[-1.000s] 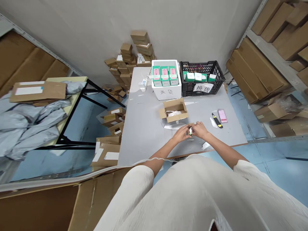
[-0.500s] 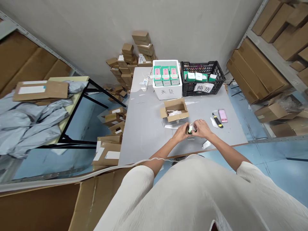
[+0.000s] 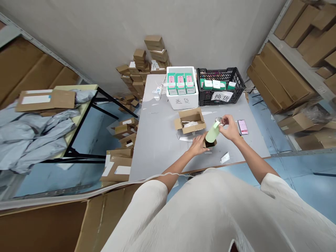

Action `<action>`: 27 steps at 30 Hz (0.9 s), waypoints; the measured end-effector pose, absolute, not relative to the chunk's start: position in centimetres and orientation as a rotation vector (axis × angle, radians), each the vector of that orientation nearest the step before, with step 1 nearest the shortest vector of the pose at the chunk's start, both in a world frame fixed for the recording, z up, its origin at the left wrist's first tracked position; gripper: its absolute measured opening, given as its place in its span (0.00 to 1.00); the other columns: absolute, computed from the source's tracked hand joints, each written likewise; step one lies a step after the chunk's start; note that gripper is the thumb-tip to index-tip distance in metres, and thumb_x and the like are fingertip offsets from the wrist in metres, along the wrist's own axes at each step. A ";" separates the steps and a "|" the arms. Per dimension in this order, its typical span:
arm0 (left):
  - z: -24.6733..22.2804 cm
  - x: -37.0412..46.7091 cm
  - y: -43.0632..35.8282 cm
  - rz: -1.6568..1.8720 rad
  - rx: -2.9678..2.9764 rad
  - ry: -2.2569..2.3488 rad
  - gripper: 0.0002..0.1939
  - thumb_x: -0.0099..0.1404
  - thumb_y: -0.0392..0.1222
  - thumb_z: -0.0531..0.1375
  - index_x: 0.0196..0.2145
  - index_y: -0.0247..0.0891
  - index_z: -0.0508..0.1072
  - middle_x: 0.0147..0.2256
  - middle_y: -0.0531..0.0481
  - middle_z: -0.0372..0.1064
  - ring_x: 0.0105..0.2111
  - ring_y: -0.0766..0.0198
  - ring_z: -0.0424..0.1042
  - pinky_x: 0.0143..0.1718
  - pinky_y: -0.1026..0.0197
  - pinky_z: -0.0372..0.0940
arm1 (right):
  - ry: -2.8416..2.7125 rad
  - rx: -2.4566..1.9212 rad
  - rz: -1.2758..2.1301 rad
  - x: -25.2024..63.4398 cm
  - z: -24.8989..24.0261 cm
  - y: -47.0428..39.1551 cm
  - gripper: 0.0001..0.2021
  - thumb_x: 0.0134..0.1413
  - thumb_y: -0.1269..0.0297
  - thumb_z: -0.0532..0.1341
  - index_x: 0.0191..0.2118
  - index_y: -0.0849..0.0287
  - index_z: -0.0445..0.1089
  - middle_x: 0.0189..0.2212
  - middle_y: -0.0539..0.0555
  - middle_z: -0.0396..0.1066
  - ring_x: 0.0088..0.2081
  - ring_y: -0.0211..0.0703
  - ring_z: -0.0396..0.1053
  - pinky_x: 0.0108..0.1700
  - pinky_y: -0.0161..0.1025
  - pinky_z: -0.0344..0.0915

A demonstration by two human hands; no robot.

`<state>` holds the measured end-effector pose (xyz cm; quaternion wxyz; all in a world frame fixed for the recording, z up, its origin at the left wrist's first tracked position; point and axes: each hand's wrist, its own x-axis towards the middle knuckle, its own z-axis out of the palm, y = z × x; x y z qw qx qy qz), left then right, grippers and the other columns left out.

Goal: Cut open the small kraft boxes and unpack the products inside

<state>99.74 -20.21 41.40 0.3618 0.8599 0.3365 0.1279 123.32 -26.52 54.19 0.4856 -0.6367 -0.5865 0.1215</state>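
A light green bottle [image 3: 212, 132] stands tilted, its lower end at the open top of a small box [image 3: 210, 144]. My right hand [image 3: 228, 126] is closed on the bottle's upper end, where a shiny round top shows. My left hand [image 3: 198, 144] grips the left side of the small box. Just behind them on the grey table [image 3: 157, 140] lies an open cardboard box [image 3: 190, 120] with white wrapping inside.
Behind stand a white bin [image 3: 183, 101] of green and pink boxes and a black crate [image 3: 220, 96]. A phone [image 3: 243, 127] lies to the right, near a mostly hidden cutter. A clear scrap [image 3: 225, 158] lies near the front edge. Cartons are stacked at left.
My right hand has moved up and to the right, drawing the green bottle mostly out of the small box. My left hand has stayed at the box.
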 end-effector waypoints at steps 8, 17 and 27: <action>46.1 100.8 -20.2 0.517 2.097 0.918 0.43 0.64 0.57 0.73 0.71 0.45 0.66 0.68 0.37 0.65 0.68 0.37 0.63 0.66 0.40 0.60 | -1.270 -1.505 0.452 124.6 53.4 -23.7 0.20 0.54 0.58 0.69 0.50 0.51 0.65 0.41 0.51 0.74 0.38 0.44 0.74 0.43 0.43 0.74; 46.6 102.3 -18.6 0.740 1.756 0.924 0.35 0.65 0.62 0.71 0.62 0.41 0.74 0.56 0.39 0.72 0.52 0.48 0.76 0.53 0.49 0.72 | -1.074 -1.355 0.801 123.2 49.9 -21.9 0.35 0.54 0.39 0.73 0.61 0.53 0.70 0.50 0.59 0.79 0.49 0.50 0.78 0.54 0.48 0.78; 46.0 102.3 -17.4 0.807 1.675 0.892 0.37 0.71 0.63 0.66 0.71 0.46 0.68 0.57 0.41 0.71 0.53 0.51 0.74 0.53 0.52 0.72 | -1.138 -1.354 0.993 122.5 48.5 -23.2 0.34 0.55 0.35 0.71 0.58 0.56 0.79 0.48 0.59 0.82 0.49 0.55 0.78 0.53 0.54 0.79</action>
